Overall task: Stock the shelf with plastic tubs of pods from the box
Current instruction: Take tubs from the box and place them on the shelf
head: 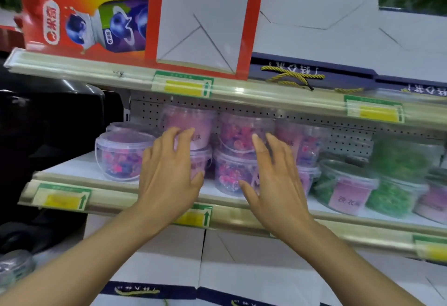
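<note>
Clear plastic tubs of pink and purple pods stand two high on the middle shelf [79, 165]. My left hand [169, 170] reaches to the left stack, its straight fingers touching the upper tub [191, 118] and covering most of the lower tub [202, 160]. My right hand [273, 177] is spread in front of the stack beside it, fingertips on the upper tub [239, 133] and palm before the lower tub [229, 175]. A single tub [121, 155] stands at the left end. The box is not in view.
Tubs of green pods [399, 172] fill the right of the shelf. Red gift boxes [84, 10] and white-and-navy gift boxes [314, 27] sit on the shelf above; more white boxes [242, 269] lie below. A black object [48, 124] stands at left.
</note>
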